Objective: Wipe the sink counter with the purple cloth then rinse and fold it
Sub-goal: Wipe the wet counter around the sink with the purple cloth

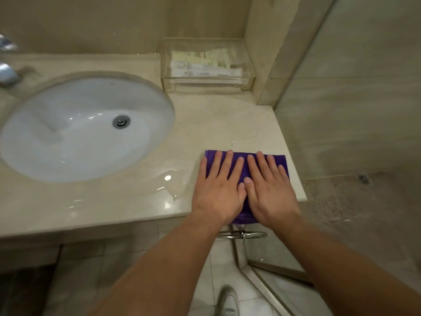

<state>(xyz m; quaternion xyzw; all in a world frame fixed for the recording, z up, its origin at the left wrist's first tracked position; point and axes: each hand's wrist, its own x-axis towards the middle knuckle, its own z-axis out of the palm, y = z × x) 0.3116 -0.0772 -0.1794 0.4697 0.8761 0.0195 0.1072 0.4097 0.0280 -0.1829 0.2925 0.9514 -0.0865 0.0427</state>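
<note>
The purple cloth (243, 160) lies flat as a folded rectangle on the beige stone counter (218, 124), right of the sink, its near edge hanging slightly over the counter's front. My left hand (218, 185) and my right hand (268, 185) press flat on it side by side, fingers straight and spread. The hands cover most of the cloth. The white oval sink basin (75, 131) with its metal drain (121, 121) sits to the left.
A clear acrylic tray (205, 67) with white toiletry packets stands against the back wall. Part of a chrome tap (8, 74) shows at far left. Water pools on the counter (168, 185). A glass shower partition (341, 110) is at right; a metal ring (243, 234) hangs below the counter.
</note>
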